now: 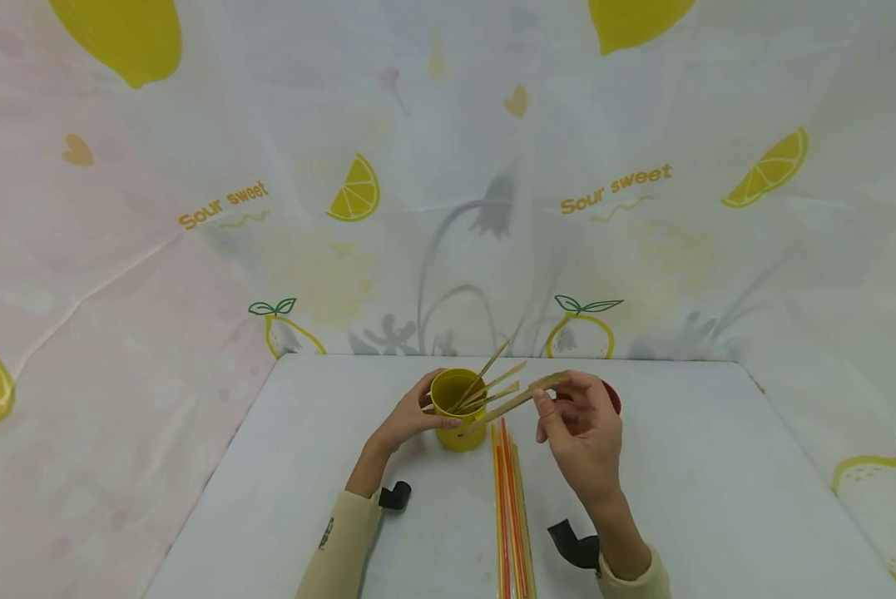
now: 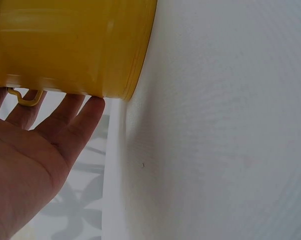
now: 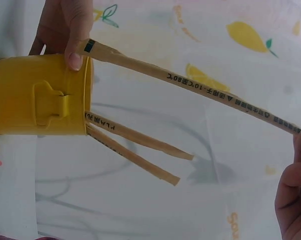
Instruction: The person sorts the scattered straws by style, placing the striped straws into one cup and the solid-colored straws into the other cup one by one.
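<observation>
A small yellow metal bucket (image 1: pixel 458 433) stands on the white table, with several paper-wrapped straws (image 3: pixel 155 142) leaning out of its mouth. My left hand (image 1: pixel 413 416) holds it, thumb across the front near the rim and fingers on the far side; the left wrist view shows those fingers (image 2: pixel 80 117) against its wall by a small wire loop. Between thumb and fingers, my right hand (image 1: pixel 586 437) pinches one long paper-wrapped straw (image 3: pixel 190 85) printed with dark lettering. Its free end slants down over the bucket's rim, close to my left thumb.
Several long thin yellow, orange and red sticks (image 1: pixel 509 516) lie lengthwise on the table (image 1: pixel 268 516) between my forearms. A red object (image 1: pixel 612 398) is mostly hidden behind my right hand. Behind the table's back edge hangs a lemon-printed cloth (image 1: pixel 448 249).
</observation>
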Demonstrator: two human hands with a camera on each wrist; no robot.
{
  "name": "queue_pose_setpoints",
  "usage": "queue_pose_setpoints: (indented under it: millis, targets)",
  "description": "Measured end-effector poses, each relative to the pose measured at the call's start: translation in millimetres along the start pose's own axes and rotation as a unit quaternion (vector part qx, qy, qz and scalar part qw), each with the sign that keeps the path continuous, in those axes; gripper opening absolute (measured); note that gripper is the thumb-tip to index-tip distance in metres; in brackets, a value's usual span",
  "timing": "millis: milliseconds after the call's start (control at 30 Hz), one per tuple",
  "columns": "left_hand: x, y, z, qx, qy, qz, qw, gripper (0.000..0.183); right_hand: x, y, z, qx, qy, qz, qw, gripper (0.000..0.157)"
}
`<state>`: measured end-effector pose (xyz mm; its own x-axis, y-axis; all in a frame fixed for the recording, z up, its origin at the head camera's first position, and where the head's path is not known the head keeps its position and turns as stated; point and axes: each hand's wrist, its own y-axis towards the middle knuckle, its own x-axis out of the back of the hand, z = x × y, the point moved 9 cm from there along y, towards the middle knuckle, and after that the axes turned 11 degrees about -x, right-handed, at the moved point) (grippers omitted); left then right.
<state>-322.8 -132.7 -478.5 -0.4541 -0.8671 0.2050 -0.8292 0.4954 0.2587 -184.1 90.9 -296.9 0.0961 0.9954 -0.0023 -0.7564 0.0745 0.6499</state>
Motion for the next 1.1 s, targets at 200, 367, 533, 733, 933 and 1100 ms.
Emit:
queue_pose_setpoints:
  millis: [200,367,533,733,933,1100]
  targets:
    - [-0.6,-0.3,-0.6,-0.003,-0.005,0.002,1.0000,0.090,2.7,-1,-2,0.002,-0.006,-0.016,1.000,0.032]
    - [-1.1,-0.6,-1.4,-0.004,-0.003,0.005,1.0000,0.089,9.9,-5,-19,0.009,0.011,-0.036,0.999,0.033]
    - [-0.9,-0.3,-1.7,-0.004,-0.003,0.000,1.0000,0.087,9.8,-4,-6,0.017,0.009,-0.042,0.999,0.031]
    - [-0.5,0.0,-1.8,-0.006,-0.002,0.001,1.0000,0.086,13.7,-5,-13,0.021,0.024,-0.056,0.998,0.031]
    - [-0.7,-0.1,-2.4,-0.004,0.002,0.002,1.0000,0.087,14.1,-5,-16,0.021,0.029,-0.068,0.997,0.030]
    - [-0.5,-0.6,-3.0,-0.002,0.001,0.001,1.0000,0.087,9.1,-3,-4,0.021,0.016,-0.067,0.997,0.029]
